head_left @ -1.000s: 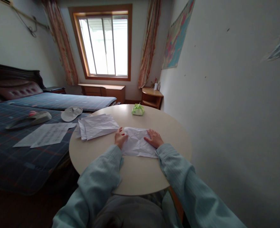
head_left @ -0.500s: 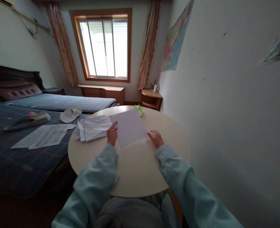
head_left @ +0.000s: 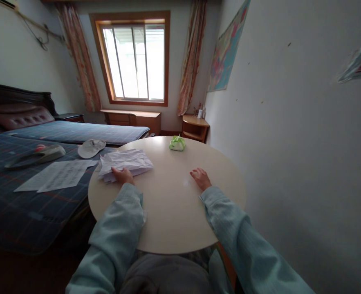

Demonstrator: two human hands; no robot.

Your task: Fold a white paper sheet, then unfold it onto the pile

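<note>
A pile of crumpled white paper sheets (head_left: 134,160) lies on the left part of the round cream table (head_left: 171,212). At the pile's near edge, my left hand (head_left: 123,176) is closed on paper; some of its fingers are hidden, and how many sheets it grips cannot be made out. My right hand (head_left: 201,178) rests on the tabletop right of the middle, its fingers loosely apart with nothing in them. Beyond both hands, near the table's far edge, sits a small green and white soft pack (head_left: 177,143).
Left of the table is a bed with a dark blue plaid cover (head_left: 2,208). On it lie printed sheets (head_left: 60,175), a pale cap-like item (head_left: 91,148) and a grey device (head_left: 50,153). A white wall (head_left: 290,163) stands close on the right.
My left hand has carried the large flat sheet leftward from the table's middle onto the pile, uncovering the whole green pack. My right hand stays in place.
</note>
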